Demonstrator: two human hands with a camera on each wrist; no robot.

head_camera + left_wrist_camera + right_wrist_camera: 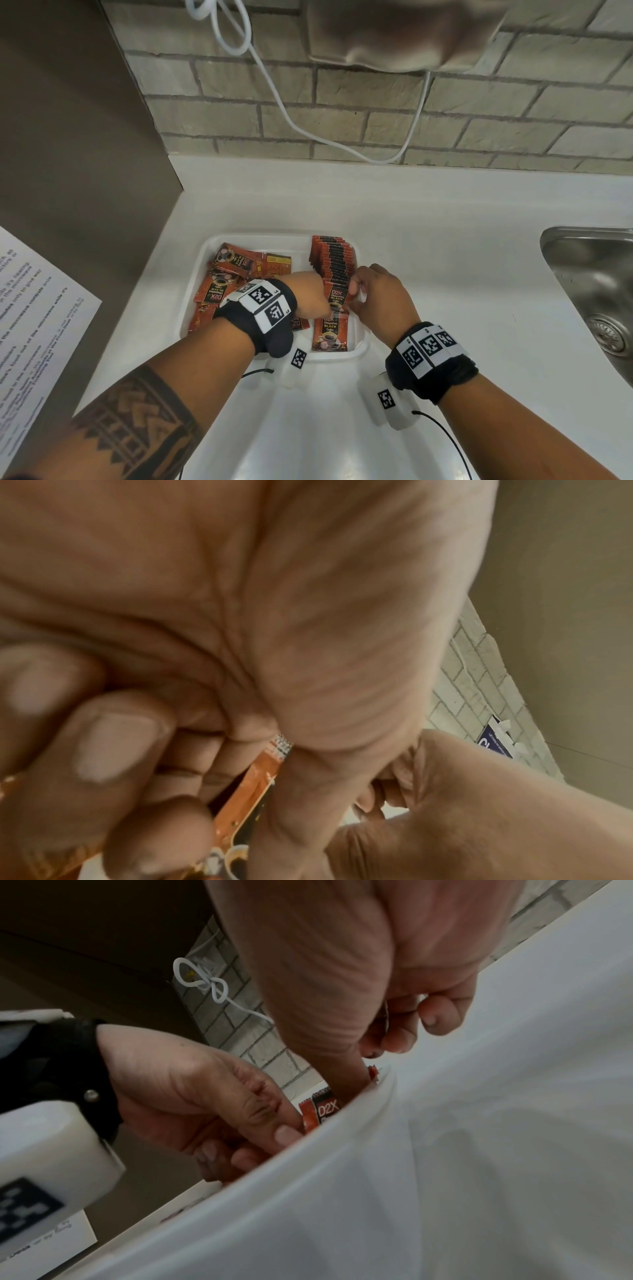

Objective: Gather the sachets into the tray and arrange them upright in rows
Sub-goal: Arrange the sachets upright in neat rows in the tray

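Both hands are working inside the white tray (202, 270) that is sitting on the white surface (428, 222). The left hand (310, 294) is reaching in from the tray's near side with its fingers curled, and the left wrist view shows thumb and fingers (113, 748) pinching a red-orange sachet (253, 791) by its edge. The right hand (380, 294) is hovering just beside it, over the tray's right wall, its fingers bent and its thumb pressing against the front sachet (337, 296) of an upright row (334, 260); whether it is truly gripping that sachet or only steadying it cannot be told. That row is standing on edge and running away from the right hand toward the tray's far wall. Directly below the two hands, one sachet (330, 334) is lying flat against the tray's near wall. To the far side of the left hand, loose sachets (226, 274) are lying flat and overlapping in a heap. Beyond the right hand's outer side, a steel sink (596, 284) is sitting in the surface, well apart from the tray. A white cable (274, 92) is hanging against the brick wall (376, 130) beyond the hands, and a printed sheet (30, 308) is lying out past the left forearm.
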